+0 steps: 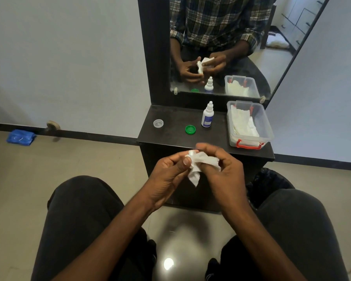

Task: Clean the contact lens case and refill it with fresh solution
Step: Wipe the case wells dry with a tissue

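Both my hands meet in front of the dark shelf [170, 136], wrapped around a crumpled white tissue [199, 163]. My left hand [170, 171] pinches the tissue's left end, where a small white piece of the lens case [191, 152] peeks out. My right hand [223, 165] closes over the tissue from the right. On the shelf lie a clear cap [158, 123] and a green cap [190, 129]. A white solution bottle [207, 115] with a blue label stands upright beside them.
A clear plastic box [266, 126] with red latches holds white tissues at the shelf's right end. A mirror [231, 47] rises behind the shelf. My knees frame the floor below, and a blue packet [20, 136] lies by the left wall.
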